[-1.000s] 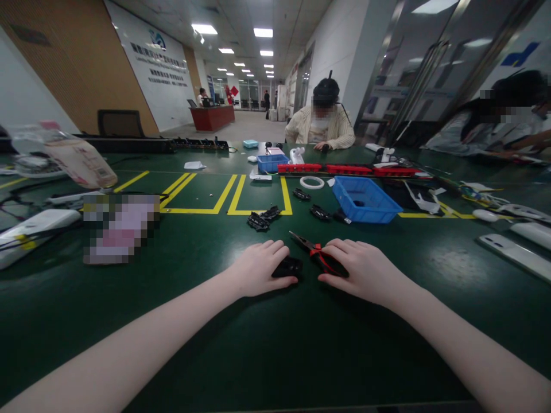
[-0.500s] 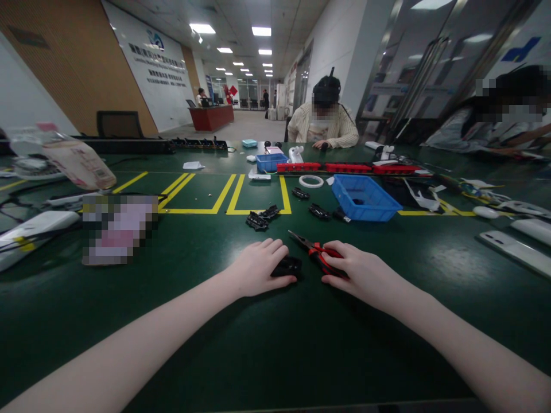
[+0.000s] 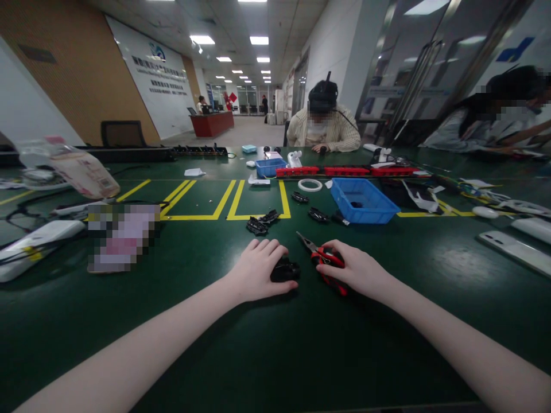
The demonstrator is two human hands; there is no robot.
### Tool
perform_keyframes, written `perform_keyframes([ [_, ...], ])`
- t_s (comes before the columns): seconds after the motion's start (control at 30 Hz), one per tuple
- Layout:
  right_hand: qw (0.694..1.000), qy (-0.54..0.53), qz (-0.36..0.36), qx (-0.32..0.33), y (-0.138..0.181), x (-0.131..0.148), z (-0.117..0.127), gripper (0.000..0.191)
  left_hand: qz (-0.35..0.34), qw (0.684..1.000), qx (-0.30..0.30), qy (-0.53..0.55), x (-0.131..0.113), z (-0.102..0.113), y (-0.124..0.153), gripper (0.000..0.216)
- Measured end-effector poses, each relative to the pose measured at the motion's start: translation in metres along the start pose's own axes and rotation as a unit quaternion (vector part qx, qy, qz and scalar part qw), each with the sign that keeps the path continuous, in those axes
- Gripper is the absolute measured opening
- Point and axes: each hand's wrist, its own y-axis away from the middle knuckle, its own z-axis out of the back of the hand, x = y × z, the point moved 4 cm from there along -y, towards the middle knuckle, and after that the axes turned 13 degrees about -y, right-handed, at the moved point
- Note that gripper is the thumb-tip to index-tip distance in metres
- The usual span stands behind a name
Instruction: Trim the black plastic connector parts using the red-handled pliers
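My left hand (image 3: 261, 269) is closed around a small black plastic part (image 3: 284, 270) on the green table, thumb along its near side. My fingers cover part of it, so its exact kind does not show. My right hand (image 3: 348, 265) holds red-and-black needle-nose pliers (image 3: 316, 252), their jaws pointing up and to the left, just right of the black part and apart from it. Beyond my left hand lie black clip-like pieces (image 3: 258, 225). Two more black pieces, a nearer one (image 3: 318, 214) and a farther one (image 3: 300, 197), lie by the blue bin.
A blue bin (image 3: 365, 215) stands beyond my right hand, near a white ring (image 3: 310, 185) and a red strip (image 3: 346, 171). To the left are a phone (image 3: 124, 238), a bottle (image 3: 84, 169) and a white device (image 3: 41, 246). A person (image 3: 322, 123) sits across the table.
The pliers have shifted slightly right and turned in my right hand, with the handle ends now showing below the fingers. My left hand stays on the black part.
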Motion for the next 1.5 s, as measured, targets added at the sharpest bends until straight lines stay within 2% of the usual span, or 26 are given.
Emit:
perform_keyframes([
  [0.1, 0.996, -0.084, -0.027, 0.011, -0.002, -0.008, -0.002, 0.045, 0.013, 0.999, -0.031, 0.035, 0.003, 0.003, 0.001, 0.054],
  [0.2, 0.984, -0.179, 0.01, -0.022, -0.003, -0.007, 0.003, 0.038, 0.038, 0.993, -0.057, 0.092, 0.009, 0.011, 0.001, 0.036],
  [0.3, 0.953, -0.289, 0.055, -0.074, 0.001, 0.003, 0.007, 0.035, 0.072, 0.977, -0.058, 0.194, 0.014, 0.022, -0.004, 0.027],
  [0.4, 0.905, -0.404, 0.083, -0.102, 0.011, 0.02, 0.004, 0.036, 0.1, 0.939, 0.003, 0.33, 0.004, 0.03, -0.012, 0.026],
  [0.47, 0.884, -0.441, 0.1, -0.119, 0.019, 0.032, 0.0, 0.035, 0.077, 0.897, 0.067, 0.431, -0.017, 0.032, -0.017, 0.027],
  [0.53, 0.88, -0.442, 0.119, -0.125, 0.026, 0.04, -0.002, 0.033, 0.028, 0.842, 0.101, 0.53, -0.042, 0.035, -0.019, 0.026],
  [0.6, 0.89, -0.419, 0.129, -0.126, 0.031, 0.044, -0.003, 0.031, 0.024, 0.817, 0.088, 0.57, -0.058, 0.037, -0.018, 0.03],
  [0.67, 0.897, -0.407, 0.132, -0.11, 0.033, 0.045, -0.004, 0.028, 0.028, 0.806, 0.096, 0.584, -0.068, 0.036, -0.015, 0.028],
  [0.8, 0.89, -0.428, 0.144, -0.058, 0.036, 0.049, -0.004, 0.023, 0.057, 0.818, 0.098, 0.564, -0.067, 0.036, -0.007, 0.021],
  [0.93, 0.892, -0.415, 0.168, -0.056, 0.04, 0.054, -0.001, 0.018, 0.034, 0.843, 0.079, 0.532, -0.062, 0.039, -0.001, 0.011],
  [1.03, 0.905, -0.375, 0.18, -0.088, 0.038, 0.05, 0.002, 0.018, 0.04, 0.846, 0.085, 0.525, -0.059, 0.036, 0.0, 0.011],
  [1.1, 0.924, -0.307, 0.184, -0.132, 0.034, 0.044, 0.005, 0.022, 0.054, 0.838, 0.089, 0.536, -0.056, 0.032, -0.001, 0.02],
  [1.17, 0.94, -0.224, 0.187, -0.177, 0.029, 0.038, 0.006, 0.03, 0.058, 0.828, 0.074, 0.553, -0.052, 0.028, -0.003, 0.032],
  [1.23, 0.951, -0.193, 0.169, -0.172, 0.023, 0.034, 0.001, 0.046, 0.06, 0.829, 0.049, 0.554, -0.048, 0.026, -0.005, 0.035],
  [1.33, 0.958, -0.246, 0.121, -0.084, 0.018, 0.036, -0.017, 0.065, 0.05, 0.866, 0.047, 0.495, -0.043, 0.025, -0.007, 0.032],
  [1.4, 0.949, -0.293, 0.111, -0.038, 0.019, 0.043, -0.027, 0.064, 0.023, 0.899, 0.068, 0.432, -0.042, 0.028, -0.007, 0.034],
  [1.5, 0.933, -0.328, 0.144, -0.031, 0.023, 0.05, -0.03, 0.061, -0.056, 0.93, 0.082, 0.354, -0.04, 0.041, -0.006, 0.038],
])
